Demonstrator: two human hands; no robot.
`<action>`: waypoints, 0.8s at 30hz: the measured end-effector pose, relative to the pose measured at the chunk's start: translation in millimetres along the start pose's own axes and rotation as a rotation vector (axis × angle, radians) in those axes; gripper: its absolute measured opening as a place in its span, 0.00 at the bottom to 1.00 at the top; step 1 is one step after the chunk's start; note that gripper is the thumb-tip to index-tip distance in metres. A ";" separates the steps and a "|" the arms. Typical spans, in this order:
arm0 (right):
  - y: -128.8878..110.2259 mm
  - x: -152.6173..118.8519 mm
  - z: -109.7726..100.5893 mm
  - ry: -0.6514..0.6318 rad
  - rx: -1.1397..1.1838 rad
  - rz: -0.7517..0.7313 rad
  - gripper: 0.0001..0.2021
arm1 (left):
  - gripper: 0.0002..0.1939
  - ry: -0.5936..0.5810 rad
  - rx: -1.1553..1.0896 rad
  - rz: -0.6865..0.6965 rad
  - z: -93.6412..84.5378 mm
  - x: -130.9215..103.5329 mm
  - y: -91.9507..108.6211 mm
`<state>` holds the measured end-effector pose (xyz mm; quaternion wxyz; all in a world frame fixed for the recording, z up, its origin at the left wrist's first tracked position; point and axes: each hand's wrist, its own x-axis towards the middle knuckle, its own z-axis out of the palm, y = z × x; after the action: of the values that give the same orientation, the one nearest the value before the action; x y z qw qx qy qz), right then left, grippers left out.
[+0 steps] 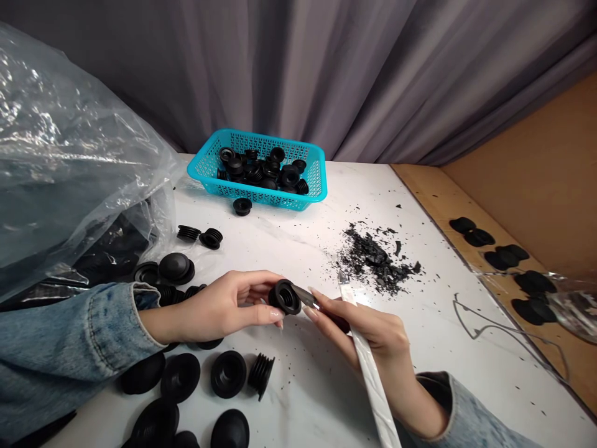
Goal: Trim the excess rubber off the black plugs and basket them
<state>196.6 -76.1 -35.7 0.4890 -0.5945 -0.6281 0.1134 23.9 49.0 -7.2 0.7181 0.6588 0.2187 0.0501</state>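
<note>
My left hand [224, 305] pinches a ribbed black rubber plug [285, 297] between thumb and fingers, its hollow end turned up and toward me. My right hand [373, 330] is closed around a long, white-wrapped blade [370, 367] with a bare metal tip, which points away over the table. Between the right thumb and fingers is also a dark tapered piece [305, 296] that meets the plug's rim; its exact kind I cannot make out. Several loose black rubber plugs [228, 374] lie below and around my left forearm.
A turquoise basket [318, 180] at the back holds several black plugs. Black shavings [375, 258] are heaped right of centre. A clear plastic bag [84, 143] bulges at the left. Paired black pieces [471, 231] and a thin grey wire [489, 328] lie at the right.
</note>
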 end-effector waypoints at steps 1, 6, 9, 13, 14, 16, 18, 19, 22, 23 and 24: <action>0.0 -0.1 0.2 0.002 -0.003 -0.002 0.07 | 0.15 -0.006 -0.001 0.002 0.0 -0.1 0.1; 0.0 0.0 0.1 0.008 -0.005 -0.015 0.07 | 0.14 -0.017 0.002 0.015 0.9 -0.4 1.4; 0.6 -0.3 0.3 0.002 -0.014 -0.016 0.07 | 0.14 -0.027 0.006 0.026 1.0 0.2 2.1; 1.3 -2.2 0.8 -0.010 -0.010 -0.011 0.07 | 0.15 -0.034 0.024 0.012 0.5 -0.1 1.7; 1.3 -2.7 0.8 -0.012 -0.010 -0.012 0.07 | 0.15 -0.036 0.027 0.004 0.3 -0.5 1.4; 1.1 -3.4 0.8 -0.015 -0.016 -0.009 0.07 | 0.15 -0.043 0.022 -0.004 -0.2 -1.3 0.7; 0.7 -3.8 0.8 -0.019 -0.017 -0.007 0.07 | 0.15 -0.061 0.020 -0.002 -0.8 -1.8 0.2; 0.5 -3.9 0.8 -0.020 -0.015 -0.009 0.07 | 0.15 -0.071 0.021 0.001 -1.2 -2.0 0.0; -0.6 -4.1 1.1 -0.025 -0.011 -0.014 0.08 | 0.15 -0.098 0.019 0.002 -2.2 -1.9 0.3; -1.1 -4.2 1.2 -0.026 -0.009 -0.016 0.08 | 0.16 -0.106 0.018 0.000 -2.5 -1.8 0.6; -1.6 -4.4 1.3 -0.026 -0.007 -0.019 0.08 | 0.17 -0.115 0.019 -0.003 -2.7 -1.8 0.7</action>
<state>193.8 -79.7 -37.2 0.4799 -0.5885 -0.6406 0.1143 21.5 51.0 -6.1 0.7233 0.6670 0.1786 0.0090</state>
